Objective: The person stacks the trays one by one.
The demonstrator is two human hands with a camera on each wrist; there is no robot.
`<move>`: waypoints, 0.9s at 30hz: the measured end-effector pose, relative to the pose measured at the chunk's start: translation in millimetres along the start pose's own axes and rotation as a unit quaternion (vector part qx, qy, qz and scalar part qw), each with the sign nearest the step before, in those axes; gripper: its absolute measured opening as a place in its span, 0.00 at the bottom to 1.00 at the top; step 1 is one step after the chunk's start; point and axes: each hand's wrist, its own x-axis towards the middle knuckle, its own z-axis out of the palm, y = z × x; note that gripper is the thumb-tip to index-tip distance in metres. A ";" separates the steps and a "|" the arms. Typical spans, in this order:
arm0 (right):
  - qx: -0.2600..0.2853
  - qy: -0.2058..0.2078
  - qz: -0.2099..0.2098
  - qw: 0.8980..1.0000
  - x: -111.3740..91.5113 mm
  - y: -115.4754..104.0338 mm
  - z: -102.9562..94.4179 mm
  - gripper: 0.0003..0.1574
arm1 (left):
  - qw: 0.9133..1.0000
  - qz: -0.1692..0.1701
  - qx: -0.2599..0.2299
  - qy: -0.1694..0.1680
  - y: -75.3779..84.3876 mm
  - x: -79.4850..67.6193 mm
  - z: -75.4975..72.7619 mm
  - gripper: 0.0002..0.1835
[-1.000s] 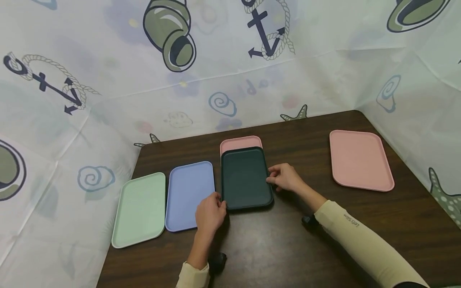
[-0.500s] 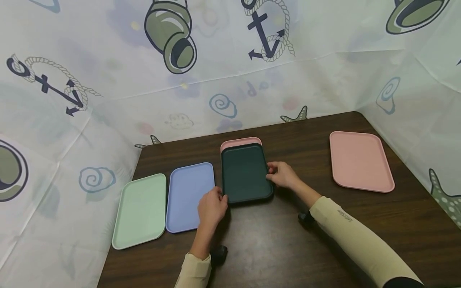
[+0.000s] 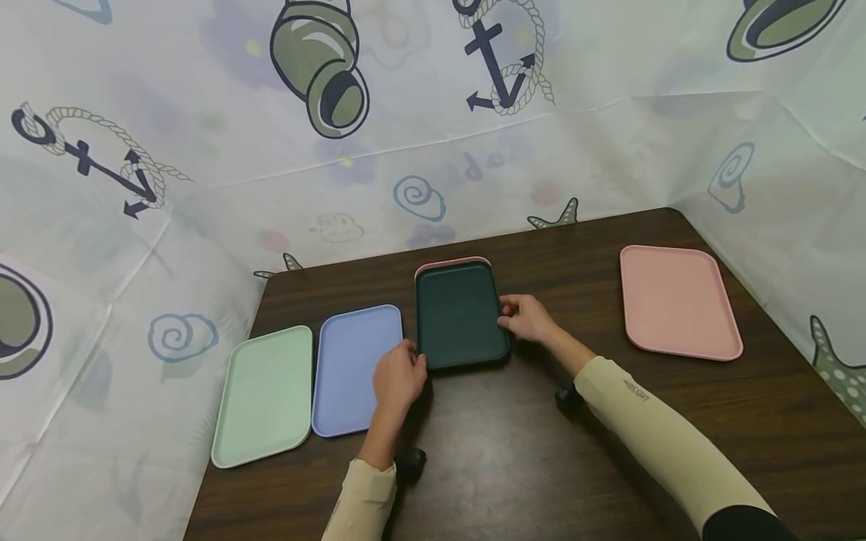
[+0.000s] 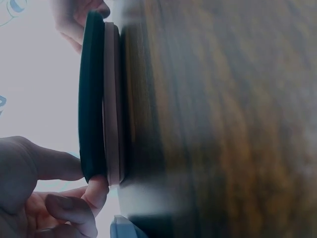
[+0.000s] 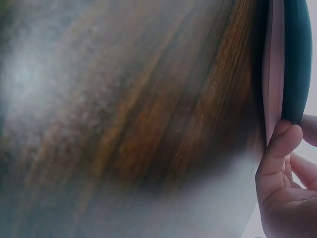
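A dark green tray [image 3: 461,315] lies over a pink tray [image 3: 452,262], of which only a thin strip shows at the far end in the head view. My left hand [image 3: 398,376] pinches the green tray's near left corner between thumb and fingertips. On the opposite side, my right hand [image 3: 529,318] pinches its right edge. Seen edge-on in the left wrist view, the green tray [image 4: 92,99] sits against the pink tray [image 4: 113,104]. A fingertip of the right hand [image 5: 282,193] lies by both tray edges in the right wrist view.
Left of the stack lie a blue tray [image 3: 355,368] and, further left, a light green tray [image 3: 265,398]. A single wider pink tray [image 3: 679,302] lies at the right of the dark wooden table [image 3: 575,481]. Patterned cloth [image 3: 419,113] hangs behind and beside the table.
Both hands have moved the dark green tray away from me, over the pink tray beneath. The pink strip at the far end has narrowed. The other trays have not moved.
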 end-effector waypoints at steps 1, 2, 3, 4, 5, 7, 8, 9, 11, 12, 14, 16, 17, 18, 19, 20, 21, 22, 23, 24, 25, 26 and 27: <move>-0.001 -0.001 0.000 1.000 1.0 0.3 -0.2 0.31 | 1.000 0.000 0.000 -0.001 0.2 0.7 0.0 0.09; -0.001 -0.002 0.000 1.000 1.8 0.4 -0.4 0.31 | 1.000 -0.001 0.000 -0.001 0.3 1.3 -0.1 0.09; 0.000 -0.002 0.000 1.000 2.5 0.4 -0.5 0.32 | 1.000 -0.002 0.000 -0.001 0.5 1.9 -0.1 0.09; 0.000 -0.002 -0.001 1.000 3.0 0.4 -0.7 0.32 | 1.000 -0.001 -0.001 -0.001 0.6 2.5 -0.4 0.09; 0.000 -0.002 -0.002 1.000 3.5 0.2 -0.9 0.32 | 1.000 0.000 -0.001 0.001 0.7 3.1 -0.3 0.09; 0.003 -0.002 0.001 1.000 3.7 -0.7 -0.9 0.32 | 1.000 0.002 -0.001 0.004 0.9 4.2 -0.2 0.09; 0.005 -0.002 0.002 1.000 3.9 -0.9 -1.0 0.32 | 1.000 0.003 -0.002 0.005 1.1 4.6 -0.2 0.09; 0.005 -0.003 0.003 1.000 4.2 -1.0 -1.1 0.32 | 1.000 0.004 -0.003 0.005 1.2 5.1 0.0 0.09; 0.007 -0.005 0.005 1.000 4.5 -1.0 -1.4 0.32 | 1.000 0.006 -0.004 0.008 0.8 6.0 0.8 0.09; 0.009 -0.005 0.008 1.000 4.7 -1.0 -1.6 0.32 | 1.000 0.006 -0.005 0.008 1.0 6.3 0.9 0.09; 0.009 -0.006 0.007 1.000 5.3 -0.3 -2.0 0.32 | 1.000 0.006 -0.006 0.008 1.1 6.7 1.0 0.09; 0.011 -0.007 0.008 1.000 5.8 -0.3 -2.4 0.32 | 1.000 0.006 -0.006 0.009 1.0 7.5 1.3 0.09; 0.010 -0.008 0.009 1.000 6.4 -0.2 -2.5 0.32 | 1.000 0.006 -0.006 0.009 1.2 7.9 1.5 0.09; 0.009 -0.008 0.009 1.000 6.7 -0.4 -2.8 0.32 | 1.000 0.005 -0.005 0.009 1.4 8.3 1.5 0.09; 0.009 -0.008 0.009 1.000 7.1 -0.5 -2.9 0.32 | 1.000 0.005 -0.005 0.010 1.3 8.8 1.8 0.09; 0.010 -0.009 0.011 1.000 7.6 -0.9 -2.9 0.32 | 1.000 0.005 -0.005 0.010 1.2 9.2 2.2 0.09; 0.012 -0.010 0.012 1.000 7.8 -1.1 -3.0 0.32 | 1.000 0.005 -0.004 0.009 1.1 9.7 2.6 0.09; 0.015 -0.010 0.013 1.000 8.2 -1.2 -3.1 0.32 | 1.000 0.006 -0.004 0.008 1.0 10.1 3.1 0.10; 0.017 -0.011 0.014 1.000 8.7 -1.3 -3.0 0.32 | 1.000 0.006 -0.003 0.008 0.9 10.5 3.5 0.10; 0.018 -0.010 0.014 1.000 8.8 -1.7 -3.1 0.32 | 1.000 0.006 -0.003 0.008 0.9 10.9 3.6 0.10; 0.020 -0.010 0.016 1.000 9.0 -2.2 -3.1 0.32 | 1.000 0.006 -0.004 0.007 0.9 11.3 3.8 0.10; 0.021 -0.010 0.016 1.000 9.3 -2.2 -3.0 0.32 | 1.000 0.006 -0.004 0.007 1.0 11.6 3.8 0.10; 0.022 -0.010 0.017 1.000 9.6 -2.3 -3.0 0.32 | 1.000 0.007 -0.003 0.007 1.0 11.9 3.8 0.10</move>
